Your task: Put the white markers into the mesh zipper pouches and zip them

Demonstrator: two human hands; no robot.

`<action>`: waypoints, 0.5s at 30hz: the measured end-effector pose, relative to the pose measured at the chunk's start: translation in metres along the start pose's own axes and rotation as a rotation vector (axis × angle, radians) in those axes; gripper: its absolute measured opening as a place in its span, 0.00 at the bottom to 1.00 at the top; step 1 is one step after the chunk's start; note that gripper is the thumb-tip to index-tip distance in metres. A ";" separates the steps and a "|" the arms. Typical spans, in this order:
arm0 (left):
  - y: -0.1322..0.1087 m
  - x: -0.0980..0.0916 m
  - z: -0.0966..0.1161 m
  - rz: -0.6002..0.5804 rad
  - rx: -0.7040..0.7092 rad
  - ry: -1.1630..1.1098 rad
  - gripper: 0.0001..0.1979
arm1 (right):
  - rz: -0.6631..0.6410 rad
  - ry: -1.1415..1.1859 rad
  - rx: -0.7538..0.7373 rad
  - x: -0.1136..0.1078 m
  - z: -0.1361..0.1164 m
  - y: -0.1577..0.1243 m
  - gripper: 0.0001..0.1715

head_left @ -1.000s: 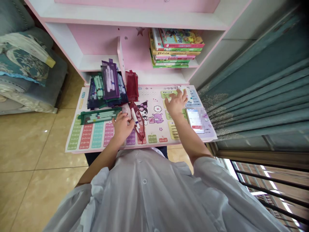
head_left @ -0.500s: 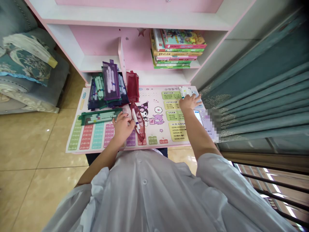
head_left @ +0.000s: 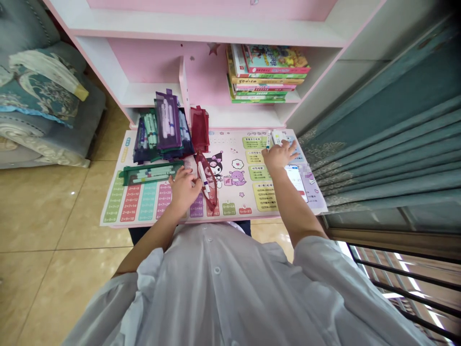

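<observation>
A red mesh pencil pouch (head_left: 212, 196) lies open on the desk mat, with white markers (head_left: 203, 177) showing in its mouth. My left hand (head_left: 185, 190) is at the pouch's left edge, thumb and forefinger against it, other fingers bent. On the far right of the mat, my right hand (head_left: 280, 156) pinches the lower end of a white marker (head_left: 268, 139) between thumb and forefinger; its other fingers are spread. More white markers (head_left: 278, 138) lie just beyond that hand. Left of my left hand lies a green mesh pouch (head_left: 153, 173) filled with markers.
Filled pouches, a purple one (head_left: 168, 122) on top, are piled at the back left beside another red pouch (head_left: 199, 127). Books (head_left: 266, 79) are stacked on the shelf. A phone (head_left: 296, 181) lies by my right forearm. A curtain (head_left: 389, 125) hangs right of the desk.
My right hand has drawn one marker slightly left, apart from the other markers. More of the phone now shows. My left hand stays at the red pouch.
</observation>
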State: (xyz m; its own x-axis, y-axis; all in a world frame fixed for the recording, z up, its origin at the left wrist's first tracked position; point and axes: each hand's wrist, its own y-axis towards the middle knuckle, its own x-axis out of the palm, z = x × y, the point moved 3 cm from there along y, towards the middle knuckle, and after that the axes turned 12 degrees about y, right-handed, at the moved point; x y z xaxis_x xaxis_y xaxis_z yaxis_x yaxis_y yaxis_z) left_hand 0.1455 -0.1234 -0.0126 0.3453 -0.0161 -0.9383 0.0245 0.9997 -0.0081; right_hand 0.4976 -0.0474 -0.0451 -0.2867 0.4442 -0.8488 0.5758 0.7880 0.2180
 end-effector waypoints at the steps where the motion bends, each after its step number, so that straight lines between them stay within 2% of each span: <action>1: 0.000 0.000 0.000 0.002 -0.001 0.003 0.09 | 0.027 0.040 -0.036 -0.003 -0.006 -0.011 0.13; 3: 0.000 0.000 0.000 0.002 -0.005 0.007 0.09 | 0.056 0.130 -0.123 -0.010 -0.019 -0.035 0.10; 6: 0.000 -0.002 0.001 -0.003 -0.011 0.010 0.09 | 0.032 0.282 -0.237 -0.022 -0.043 -0.078 0.10; 11: -0.001 -0.002 0.002 -0.005 -0.015 0.020 0.08 | -0.080 0.476 -0.399 -0.041 -0.082 -0.147 0.11; 15: -0.002 -0.003 0.001 0.010 -0.005 0.010 0.09 | -0.193 0.518 -0.452 -0.045 -0.103 -0.182 0.11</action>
State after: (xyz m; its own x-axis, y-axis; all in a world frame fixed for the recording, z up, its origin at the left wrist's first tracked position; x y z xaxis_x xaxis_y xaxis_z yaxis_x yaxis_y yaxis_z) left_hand 0.1457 -0.1256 -0.0098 0.3362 -0.0057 -0.9418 0.0160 0.9999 -0.0003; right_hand 0.3273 -0.1668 0.0029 -0.7431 0.3362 -0.5786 0.1364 0.9226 0.3610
